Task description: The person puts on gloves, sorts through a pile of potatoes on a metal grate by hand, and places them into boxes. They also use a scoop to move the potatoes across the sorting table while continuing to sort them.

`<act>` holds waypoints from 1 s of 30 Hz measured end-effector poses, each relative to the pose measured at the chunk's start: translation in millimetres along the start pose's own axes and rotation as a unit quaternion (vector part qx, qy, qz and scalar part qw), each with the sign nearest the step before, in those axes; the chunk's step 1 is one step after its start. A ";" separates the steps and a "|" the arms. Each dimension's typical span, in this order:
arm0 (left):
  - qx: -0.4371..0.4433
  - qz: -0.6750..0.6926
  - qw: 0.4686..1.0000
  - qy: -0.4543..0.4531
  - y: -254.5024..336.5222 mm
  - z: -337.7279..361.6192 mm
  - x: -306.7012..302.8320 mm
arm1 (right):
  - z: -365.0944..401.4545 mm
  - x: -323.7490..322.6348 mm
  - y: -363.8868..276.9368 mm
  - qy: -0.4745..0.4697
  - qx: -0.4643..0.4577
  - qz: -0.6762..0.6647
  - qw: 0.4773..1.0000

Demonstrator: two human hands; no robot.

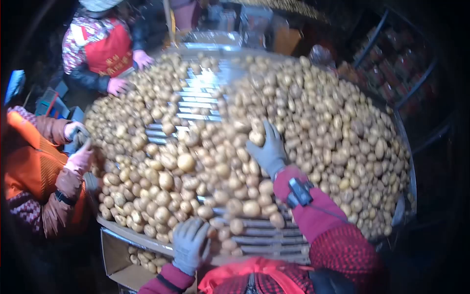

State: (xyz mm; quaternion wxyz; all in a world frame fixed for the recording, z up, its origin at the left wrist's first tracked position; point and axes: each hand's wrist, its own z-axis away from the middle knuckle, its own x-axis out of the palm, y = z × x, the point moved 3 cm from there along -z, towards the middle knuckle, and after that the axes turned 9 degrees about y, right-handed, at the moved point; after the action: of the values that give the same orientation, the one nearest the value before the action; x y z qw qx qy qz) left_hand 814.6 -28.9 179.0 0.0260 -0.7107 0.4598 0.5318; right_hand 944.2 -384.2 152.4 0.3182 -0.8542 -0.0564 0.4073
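Note:
Many potatoes (166, 181) cover a slatted metal table (274, 235). My right hand (269, 149), in a grey glove, reaches over the middle of the heap, thumb and fingers spread around a potato (256, 137). Whether it grips that potato is unclear. Near the front edge, my left hand (191, 245), also gloved in grey, rests with its fingers apart on the near side of the heap. A small potato (212, 232) lies by its fingertips.
A co-worker in an orange vest (34, 157) is at the left edge, another in a red apron (110, 51) at the far left. A cardboard box (115, 255) with potatoes stands below the front edge. A metal rail (416, 88) rises at the right.

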 end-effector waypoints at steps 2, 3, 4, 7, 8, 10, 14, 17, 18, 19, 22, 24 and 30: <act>0.008 -0.001 1.000 0.016 -1.1 0.3 1.7 | -14.1 12.7 -1.6 -0.012 0.012 0.030 0.999; 0.010 0.001 1.000 0.017 -1.4 1.8 1.6 | -21.4 18.2 -8.7 -0.030 0.039 0.035 0.998; 0.009 -0.003 1.000 0.010 -3.0 4.9 2.8 | -25.4 22.7 -15.3 -0.041 0.042 -0.005 0.998; 0.010 -0.014 1.000 0.007 -1.2 8.3 1.9 | -29.2 50.4 -23.8 -0.003 -0.043 0.022 0.999; 0.007 -0.023 1.000 0.002 2.6 4.5 -2.0 | -30.1 56.6 -30.1 -0.008 -0.034 -0.002 0.999; 0.010 -0.026 1.000 0.012 1.6 6.5 -0.7 | -30.3 71.9 -40.4 0.012 -0.068 -0.005 0.998; 0.010 -0.032 0.999 0.016 7.6 1.6 -2.9 | -37.7 86.3 -52.6 -0.039 -0.089 0.001 0.995; 0.011 -0.042 0.999 0.009 4.4 4.2 1.5 | -45.2 96.7 -52.1 -0.103 -0.086 0.007 0.991; 0.009 -0.046 0.999 0.017 5.5 3.6 1.7 | -44.3 85.6 -63.2 -0.130 -0.070 0.004 0.989; 0.010 -0.052 0.999 0.013 4.2 4.1 2.9 | -42.0 77.7 -66.7 -0.158 -0.052 0.001 0.986; 0.010 -0.057 0.998 0.002 3.5 4.4 5.3 | -44.2 58.5 -47.6 -0.187 -0.099 -0.076 0.974; 0.004 -0.056 0.998 0.009 7.8 3.6 3.6 | -60.7 27.2 -44.4 -0.153 -0.150 -0.096 0.972; -0.007 -0.033 0.999 0.012 8.1 2.2 3.4 | -161.9 -63.7 57.5 0.063 -0.106 0.082 0.989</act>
State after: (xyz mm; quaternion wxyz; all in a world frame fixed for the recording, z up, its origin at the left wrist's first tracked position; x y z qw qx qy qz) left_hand 807.5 -34.5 179.1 0.0332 -0.7323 0.4328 0.5247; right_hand 1011.2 -532.9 235.9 0.1941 -0.9089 -0.0085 0.3690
